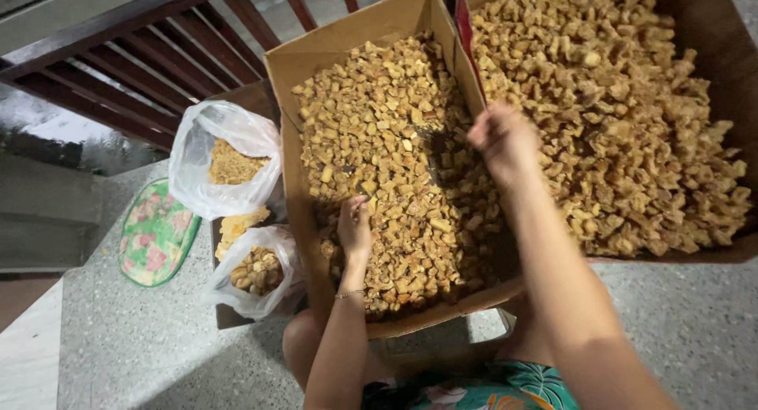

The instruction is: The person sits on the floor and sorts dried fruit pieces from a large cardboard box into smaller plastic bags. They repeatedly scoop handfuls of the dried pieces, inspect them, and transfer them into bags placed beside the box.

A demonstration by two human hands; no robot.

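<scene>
A cardboard box point(294, 173) full of small golden-brown fried pieces point(387, 118) rests in front of my knees. My left hand point(354, 224) lies in the near left part of the box, fingers curled on some pieces. My right hand point(504, 138) hovers raised over the box's right wall, blurred, fingers bent; whether it holds anything is unclear. A second, larger cardboard box point(714, 55) heaped with the same pieces point(624, 102) stands to the right, touching the first.
Left of the box stand two clear plastic bags point(225, 153) point(257, 272) partly filled with fried pieces. A green floral mat point(155, 235) lies on the speckled stone floor point(142, 339). A dark wooden railing point(142, 55) runs behind.
</scene>
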